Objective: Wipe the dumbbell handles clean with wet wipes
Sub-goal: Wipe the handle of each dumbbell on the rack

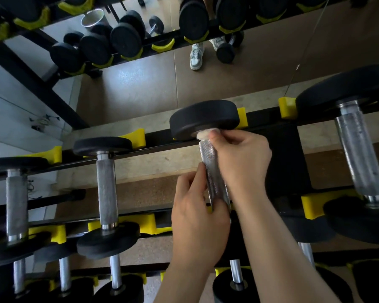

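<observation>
A dumbbell with black round heads rests on the rack's top tier, its knurled silver handle (211, 169) running toward me. My right hand (242, 158) grips the far end of the handle and presses a small white wet wipe (202, 135) against it, right under the far head (202, 118). My left hand (195, 215) wraps the near end of the same handle. The near head of this dumbbell is hidden behind my hands and forearms.
More dumbbells lie on the rack: one to the left (106, 189), another at the far left (17, 204), a bigger one at the right (359, 154). Yellow cradles (241, 119) hold them. A mirror behind shows shoes (196, 55) and a second rack.
</observation>
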{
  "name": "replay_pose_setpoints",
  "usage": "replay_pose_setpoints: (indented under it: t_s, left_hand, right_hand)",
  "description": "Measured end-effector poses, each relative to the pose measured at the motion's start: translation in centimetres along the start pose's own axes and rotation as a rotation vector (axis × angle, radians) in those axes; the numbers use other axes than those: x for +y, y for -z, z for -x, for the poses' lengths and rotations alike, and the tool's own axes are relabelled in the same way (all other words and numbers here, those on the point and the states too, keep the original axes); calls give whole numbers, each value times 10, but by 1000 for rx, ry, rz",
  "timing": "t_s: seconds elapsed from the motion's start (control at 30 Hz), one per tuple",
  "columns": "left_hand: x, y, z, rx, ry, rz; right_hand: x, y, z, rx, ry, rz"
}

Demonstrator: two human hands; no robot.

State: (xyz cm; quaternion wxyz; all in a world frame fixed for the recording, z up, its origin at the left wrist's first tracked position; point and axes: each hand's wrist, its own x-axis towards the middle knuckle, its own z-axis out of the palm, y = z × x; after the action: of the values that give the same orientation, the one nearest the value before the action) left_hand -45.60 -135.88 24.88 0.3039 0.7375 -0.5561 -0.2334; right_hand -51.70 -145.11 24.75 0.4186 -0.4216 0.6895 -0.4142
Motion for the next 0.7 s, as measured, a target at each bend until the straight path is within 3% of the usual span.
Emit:
replay_pose_setpoints:
  t_s: [0.1,0.2,0.3,0.37,0.53,0.7]
  left_hand:
    - [2,8,-10,-38,86,87]
    - [5,12,-29,14,35,91]
    - [10,12,-43,81,-155,-9]
    - [6,13,-50,111,-286,-108]
    - [0,19,-69,149,-355,-181]
    - [-4,15,-60,106,-459,-308]
  right_hand:
    - [5,-1,-9,-53,-281,-345]
    - [3,0,-1,-51,-118,-185]
    - [0,4,13,-31,111,104]
    - [0,7,14,-62,154,105]
    - [-2,10,7,-18,87,-117]
    - [16,40,23,-197,224,173]
